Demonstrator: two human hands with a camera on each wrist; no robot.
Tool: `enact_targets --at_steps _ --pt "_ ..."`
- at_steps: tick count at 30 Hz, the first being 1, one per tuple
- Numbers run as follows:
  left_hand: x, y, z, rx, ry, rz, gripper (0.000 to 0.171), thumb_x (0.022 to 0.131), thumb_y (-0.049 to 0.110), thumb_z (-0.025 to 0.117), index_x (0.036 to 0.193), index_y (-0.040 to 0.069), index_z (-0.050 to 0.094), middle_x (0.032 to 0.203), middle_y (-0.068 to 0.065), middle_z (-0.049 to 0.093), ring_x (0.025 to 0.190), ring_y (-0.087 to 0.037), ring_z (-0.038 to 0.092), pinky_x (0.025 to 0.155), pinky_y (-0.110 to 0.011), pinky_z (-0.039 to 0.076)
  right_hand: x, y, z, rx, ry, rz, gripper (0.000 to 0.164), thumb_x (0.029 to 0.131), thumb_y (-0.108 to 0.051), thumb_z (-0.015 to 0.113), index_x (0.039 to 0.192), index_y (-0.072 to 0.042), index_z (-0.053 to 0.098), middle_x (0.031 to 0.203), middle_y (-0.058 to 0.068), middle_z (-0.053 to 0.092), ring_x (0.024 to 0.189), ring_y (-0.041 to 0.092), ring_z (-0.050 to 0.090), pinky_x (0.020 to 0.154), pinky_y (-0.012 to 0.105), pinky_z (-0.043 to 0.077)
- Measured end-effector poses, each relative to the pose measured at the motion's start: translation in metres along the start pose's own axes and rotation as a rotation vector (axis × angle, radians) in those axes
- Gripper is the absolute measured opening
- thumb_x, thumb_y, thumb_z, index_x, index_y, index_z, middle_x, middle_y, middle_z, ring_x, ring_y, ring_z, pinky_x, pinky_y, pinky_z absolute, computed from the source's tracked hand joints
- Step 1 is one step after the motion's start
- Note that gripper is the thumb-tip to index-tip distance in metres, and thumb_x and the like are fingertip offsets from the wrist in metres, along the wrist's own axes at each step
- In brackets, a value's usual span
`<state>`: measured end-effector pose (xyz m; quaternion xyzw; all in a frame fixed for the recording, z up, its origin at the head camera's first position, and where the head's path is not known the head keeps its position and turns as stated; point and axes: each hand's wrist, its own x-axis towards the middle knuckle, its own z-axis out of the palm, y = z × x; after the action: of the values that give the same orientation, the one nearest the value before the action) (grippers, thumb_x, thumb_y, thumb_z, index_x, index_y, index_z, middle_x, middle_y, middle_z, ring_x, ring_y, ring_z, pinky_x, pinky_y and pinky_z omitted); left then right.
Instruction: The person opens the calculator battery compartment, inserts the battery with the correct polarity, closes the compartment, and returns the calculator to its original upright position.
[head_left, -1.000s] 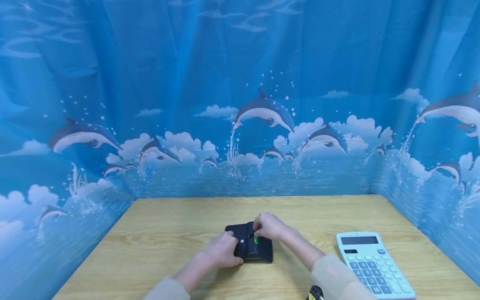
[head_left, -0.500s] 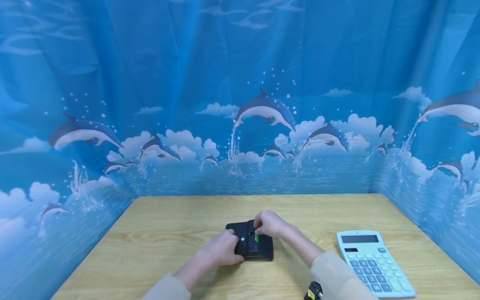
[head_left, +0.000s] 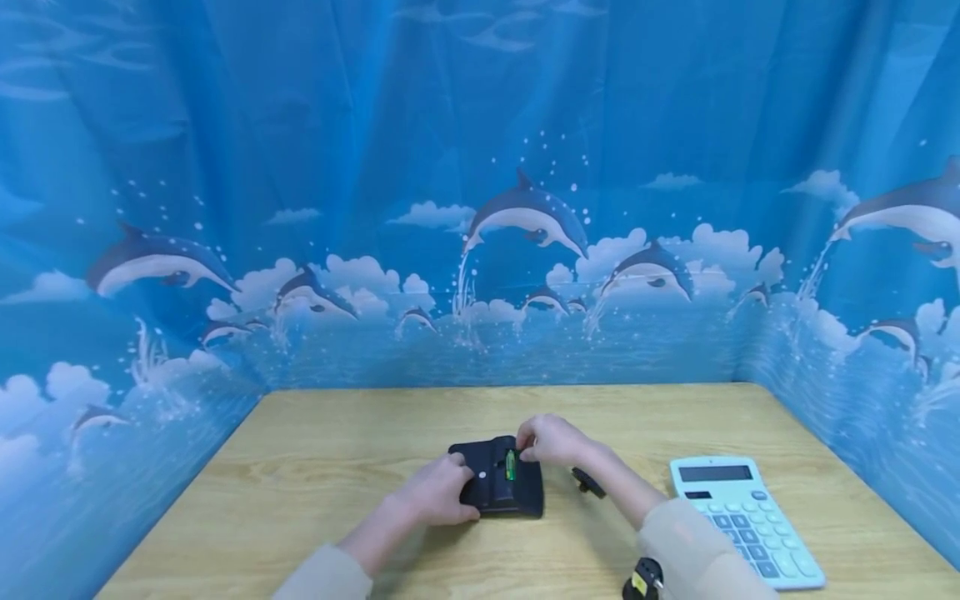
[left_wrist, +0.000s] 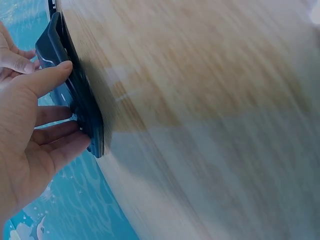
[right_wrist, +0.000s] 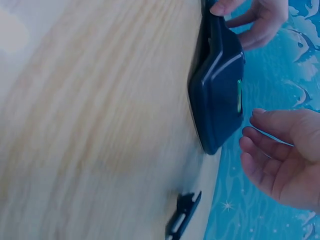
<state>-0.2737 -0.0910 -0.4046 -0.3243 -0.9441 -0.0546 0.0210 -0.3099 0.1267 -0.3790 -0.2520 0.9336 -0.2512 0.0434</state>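
A black device [head_left: 495, 487] lies on the wooden table, a green battery [head_left: 511, 465] showing in an open slot on its upper face. My left hand [head_left: 441, 492] grips its left part, thumb on the near edge; in the left wrist view its fingers [left_wrist: 65, 137] reach over the upper face. Close to the slot is my right hand [head_left: 551, 440]. In the right wrist view, that hand [right_wrist: 287, 155] has loosely bent fingers with nothing between them, a little apart from the device. A small black cover [head_left: 588, 482] lies on the table by the right forearm.
A pale blue calculator [head_left: 746, 521] lies at the right of the table [head_left: 315, 467]. Beside the right sleeve is a black object with a yellow patch [head_left: 642, 579]. A blue dolphin curtain [head_left: 360, 208] hangs behind the table and along its sides.
My right hand has moved slightly right, away from the slot, and more of the battery shows. The small black cover has come into view beside the forearm. My left hand keeps its grip.
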Motion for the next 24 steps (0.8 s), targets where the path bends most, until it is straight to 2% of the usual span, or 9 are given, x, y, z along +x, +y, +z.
enact_targets --at_steps 10,14,19,24 --pt "-0.001 0.000 0.000 0.009 -0.018 -0.006 0.047 0.072 0.039 0.075 0.099 0.001 0.067 0.084 -0.002 0.052 0.078 -0.011 0.052 0.074 -0.027 0.048 -0.014 0.007 -0.018 -0.015 -0.044 0.000 0.012 0.080 0.000 0.067 0.092 -0.001 0.066 0.078 -0.001 0.060 0.075 0.017 0.056 0.069 0.035 0.047" --pt "-0.001 0.000 0.001 0.010 -0.016 -0.008 0.047 0.072 0.039 0.075 0.098 0.001 0.067 0.084 -0.001 0.051 0.077 -0.010 0.052 0.074 -0.027 0.049 -0.019 0.012 -0.023 -0.040 -0.077 -0.042 0.017 0.079 0.001 0.067 0.096 0.001 0.066 0.081 0.003 0.062 0.076 0.017 0.056 0.070 0.034 0.047" --pt "-0.001 0.001 0.001 0.021 -0.009 -0.002 0.047 0.071 0.039 0.076 0.097 0.001 0.068 0.083 -0.001 0.051 0.077 -0.011 0.052 0.073 -0.027 0.048 -0.028 0.018 -0.029 -0.076 -0.155 -0.106 0.026 0.076 0.005 0.068 0.102 0.003 0.065 0.090 0.010 0.065 0.076 0.019 0.059 0.067 0.029 0.049" --pt "-0.002 0.001 0.000 0.024 -0.011 -0.006 0.046 0.072 0.039 0.075 0.097 0.001 0.068 0.082 -0.001 0.050 0.076 -0.011 0.052 0.073 -0.027 0.048 -0.040 0.021 -0.031 -0.163 -0.232 -0.087 0.034 0.075 0.006 0.069 0.108 -0.002 0.065 0.106 0.008 0.064 0.086 0.024 0.062 0.071 0.028 0.050"
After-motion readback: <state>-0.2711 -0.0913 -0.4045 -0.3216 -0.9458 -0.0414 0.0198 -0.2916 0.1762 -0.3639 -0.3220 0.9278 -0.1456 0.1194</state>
